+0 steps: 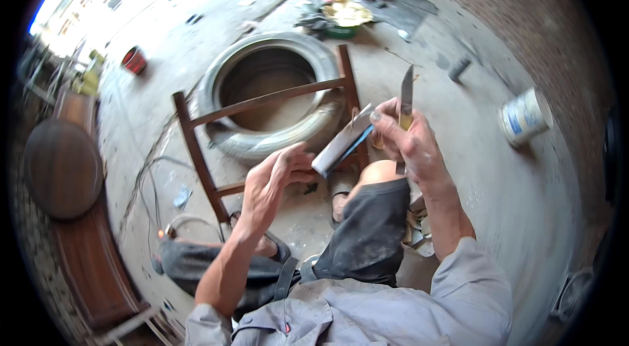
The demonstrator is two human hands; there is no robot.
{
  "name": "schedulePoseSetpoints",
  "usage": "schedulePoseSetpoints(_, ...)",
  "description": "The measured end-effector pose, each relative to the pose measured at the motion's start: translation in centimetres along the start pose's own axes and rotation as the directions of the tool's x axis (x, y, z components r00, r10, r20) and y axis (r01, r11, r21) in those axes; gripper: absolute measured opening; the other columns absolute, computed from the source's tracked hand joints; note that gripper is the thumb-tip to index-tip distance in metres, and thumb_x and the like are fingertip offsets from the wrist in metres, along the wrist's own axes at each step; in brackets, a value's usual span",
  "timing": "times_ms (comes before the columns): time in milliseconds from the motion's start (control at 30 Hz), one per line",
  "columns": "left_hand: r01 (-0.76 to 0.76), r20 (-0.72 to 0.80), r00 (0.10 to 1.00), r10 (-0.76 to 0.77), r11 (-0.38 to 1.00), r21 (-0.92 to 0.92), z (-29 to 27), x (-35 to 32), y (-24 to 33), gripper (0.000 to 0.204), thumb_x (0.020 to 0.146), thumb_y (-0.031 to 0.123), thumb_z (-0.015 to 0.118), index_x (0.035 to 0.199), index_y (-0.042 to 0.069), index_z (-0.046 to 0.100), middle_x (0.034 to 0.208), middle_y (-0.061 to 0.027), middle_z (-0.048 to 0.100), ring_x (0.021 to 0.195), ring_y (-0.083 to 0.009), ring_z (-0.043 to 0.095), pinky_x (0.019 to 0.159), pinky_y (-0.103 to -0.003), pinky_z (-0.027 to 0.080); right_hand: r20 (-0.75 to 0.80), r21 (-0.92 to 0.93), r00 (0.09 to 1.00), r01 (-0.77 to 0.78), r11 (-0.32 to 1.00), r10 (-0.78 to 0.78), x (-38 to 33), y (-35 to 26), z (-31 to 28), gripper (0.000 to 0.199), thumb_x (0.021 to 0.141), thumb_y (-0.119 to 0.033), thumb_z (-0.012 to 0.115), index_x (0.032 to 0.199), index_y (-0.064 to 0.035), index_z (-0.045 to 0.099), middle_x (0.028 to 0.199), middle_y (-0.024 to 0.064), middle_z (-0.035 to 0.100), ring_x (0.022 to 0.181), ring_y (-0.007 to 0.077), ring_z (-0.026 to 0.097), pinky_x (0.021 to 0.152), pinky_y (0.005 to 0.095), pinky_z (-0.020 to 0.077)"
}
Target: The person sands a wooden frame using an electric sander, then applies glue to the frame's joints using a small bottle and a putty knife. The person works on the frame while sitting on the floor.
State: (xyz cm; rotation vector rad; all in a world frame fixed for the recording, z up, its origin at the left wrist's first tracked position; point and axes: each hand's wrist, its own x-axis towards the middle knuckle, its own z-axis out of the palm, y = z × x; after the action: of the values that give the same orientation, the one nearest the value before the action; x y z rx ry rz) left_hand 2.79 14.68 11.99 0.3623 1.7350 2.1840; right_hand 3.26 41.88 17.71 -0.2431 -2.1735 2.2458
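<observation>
Concrete floor [498, 215] | tyre [268, 94] ahead | right hand [409, 139] grips knife [406, 94]

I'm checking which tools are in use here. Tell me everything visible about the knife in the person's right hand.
The knife has a narrow, dull grey metal blade that tapers to a point and stands nearly upright, tip up. Its yellowish handle is mostly hidden inside the right hand, which grips it in a fist. The blade rises just right of the flat grey strip held between both hands; whether they touch cannot be told. The left hand does not touch the knife.
</observation>
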Motion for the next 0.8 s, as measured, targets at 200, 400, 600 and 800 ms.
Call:
schedulePoseSetpoints(200,0.350,0.135,0.934,-0.330,0.921,-0.171,-2.8,-4.5,0.7,0.044,0.107,0.036,0.057,0.127,-0.002,0.065,0.102,-0.0102,0.074,0.080,-0.0148,0.069,0.060,-0.027,0.054,0.187,0.014,0.969,-0.170,0.985,0.164,-1.9,6.1,8.1,0.019,0.098,-0.022,0.074,0.105,-0.0063,0.066,0.078,-0.0046,0.061,0.062,0.0013,0.048,0.053,0.0198,0.0372)
schedulePoseSetpoints(400,0.465,0.034,0.866,-0.499,0.777,-0.425,-6.2,-9.8,-2.6,0.027,0.106,0.027,0.062,0.103,0.001,0.066,0.088,-0.0065,0.070,0.062,-0.0090,0.060,0.047,-0.023,0.041,0.259,-0.255,0.953,-0.087,0.963,0.154,-3.8,9.1,11.7,0.021,0.099,-0.023,0.074,0.092,-0.0046,0.069,0.079,-0.0038,0.064,0.069,0.0031,0.051,0.060,0.0211,0.0406)
schedulePoseSetpoints(600,0.294,-0.198,0.936,-0.290,0.956,-0.009,-8.1,-11.3,-4.7,0.032,0.106,0.026,0.062,0.117,-0.003,0.066,0.075,-0.0018,0.064,0.061,-0.0069,0.056,0.049,-0.023,0.041,0.167,-0.103,0.986,0.039,0.994,-0.021,-1.9,9.6,10.2,0.026,0.099,-0.018,0.072,0.122,-0.0053,0.068,0.099,0.0010,0.069,0.085,0.0075,0.059,0.078,0.0242,0.0502)
schedulePoseSetpoints(800,0.520,-0.039,0.841,-0.539,0.827,-0.214,-7.9,-11.4,-4.0,0.034,0.099,0.021,0.072,0.121,-0.003,0.062,0.069,-0.0003,0.056,0.053,-0.0079,0.051,0.045,-0.023,0.038,0.628,-0.340,0.773,0.171,0.925,0.088,-3.5,10.6,11.4,0.035,0.093,-0.004,0.072,0.128,-0.0053,0.069,0.113,0.0078,0.069,0.098,0.0164,0.068,0.087,0.0312,0.0563)
